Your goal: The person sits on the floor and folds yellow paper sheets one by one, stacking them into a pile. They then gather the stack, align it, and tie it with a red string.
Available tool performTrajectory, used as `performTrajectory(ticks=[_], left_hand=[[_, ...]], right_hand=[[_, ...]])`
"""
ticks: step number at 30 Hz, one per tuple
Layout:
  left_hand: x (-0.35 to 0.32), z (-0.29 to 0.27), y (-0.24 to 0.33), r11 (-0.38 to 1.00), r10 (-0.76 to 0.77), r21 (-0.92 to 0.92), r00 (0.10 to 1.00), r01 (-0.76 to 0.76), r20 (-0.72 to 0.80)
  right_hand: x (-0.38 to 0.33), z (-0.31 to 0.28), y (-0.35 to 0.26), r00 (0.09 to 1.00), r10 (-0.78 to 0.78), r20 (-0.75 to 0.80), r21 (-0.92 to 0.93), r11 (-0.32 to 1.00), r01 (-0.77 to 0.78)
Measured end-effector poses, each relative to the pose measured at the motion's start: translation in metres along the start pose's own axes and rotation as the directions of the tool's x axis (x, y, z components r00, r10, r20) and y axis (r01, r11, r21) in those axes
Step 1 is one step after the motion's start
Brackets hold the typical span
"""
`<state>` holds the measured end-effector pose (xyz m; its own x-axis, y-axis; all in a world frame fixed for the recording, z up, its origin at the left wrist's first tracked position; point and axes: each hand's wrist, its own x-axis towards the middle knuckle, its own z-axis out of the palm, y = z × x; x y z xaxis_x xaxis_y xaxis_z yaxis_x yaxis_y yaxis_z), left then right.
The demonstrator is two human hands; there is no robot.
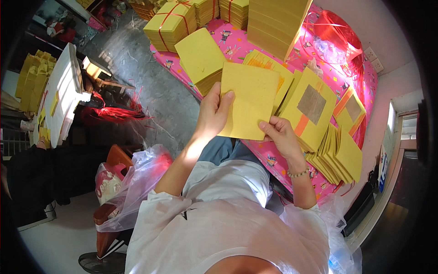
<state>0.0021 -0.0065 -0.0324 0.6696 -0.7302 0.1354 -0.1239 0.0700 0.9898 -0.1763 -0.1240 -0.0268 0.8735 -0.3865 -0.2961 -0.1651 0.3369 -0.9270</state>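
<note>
Both my hands hold up a yellow paper sheet (250, 102), or a thin stack of them; its thickness does not show. My left hand (215, 112) pinches its left edge, thumb on top. At the lower right corner my right hand (281, 137) grips it, with a beaded bracelet on that wrist. Just behind lie a stack of yellow paper (200, 52) and some orange-marked yellow sheets (264, 61). To the right rests yellow paper with a silver square and orange band (311, 104). Below that, a fanned pile of yellow paper (337, 155) leans over.
A pink patterned cloth (223, 36) covers the table. Bundles tied with red string (171, 25) stand at the back, near a roll of red string (337, 34). On the left are a plastic-covered chair (137, 178), red strands (116, 113) and another person's dark sleeve (25, 169).
</note>
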Motion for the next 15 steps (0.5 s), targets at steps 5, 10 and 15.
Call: performTrajectory(ticks=[5,10,15], left_hand=[[-0.006,-0.004,-0.001,0.996,0.012,-0.092,0.998,-0.018,-0.059],[-0.012,-0.006,0.005,0.978,0.010,-0.205,0.995,-0.030,-0.101],[-0.026,-0.010,0.007,0.975,-0.054,-0.220,0.996,0.038,-0.066]], right_hand=[[-0.004,0.008,-0.012,0.997,0.071,0.017,-0.085,0.994,-0.069],[-0.006,0.015,-0.006,0.997,0.076,0.017,-0.136,0.988,-0.073],[0.004,0.014,-0.010,0.998,-0.063,-0.008,-0.113,0.992,0.062]])
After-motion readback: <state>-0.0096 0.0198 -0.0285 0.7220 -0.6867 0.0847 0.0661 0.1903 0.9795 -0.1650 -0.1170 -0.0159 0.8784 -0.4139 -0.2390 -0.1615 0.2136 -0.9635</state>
